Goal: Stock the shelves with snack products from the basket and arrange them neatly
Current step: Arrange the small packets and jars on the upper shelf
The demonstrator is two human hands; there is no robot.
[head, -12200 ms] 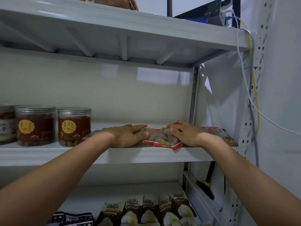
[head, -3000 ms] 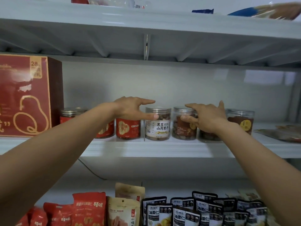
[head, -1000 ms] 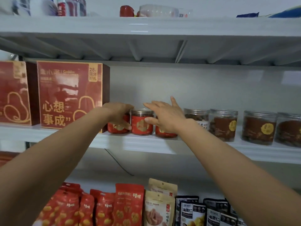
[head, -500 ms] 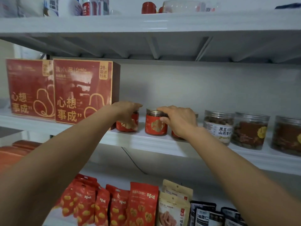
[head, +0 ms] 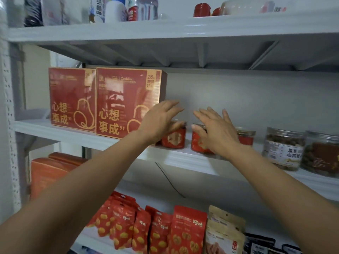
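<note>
- left hand (head: 161,121) at frame centre, fingers straight and spread, gripping nothing; its thumb lies close over the lid of a red-labelled jar (head: 175,138), but i cannot tell whether it touches.
- right hand (head: 218,132) just right of it, fingers likewise splayed and released, in front of a second red jar (head: 199,145); a third red jar (head: 245,137) shows past its knuckles.
- the three jars stand upright on the middle shelf (head: 183,158), between two red gift boxes (head: 126,101) at left and clear jars of dark snacks (head: 282,149) at right.
- lower frame: red snack pouches (head: 146,231) and a kraft pouch (head: 223,235) stand in a row.
</note>
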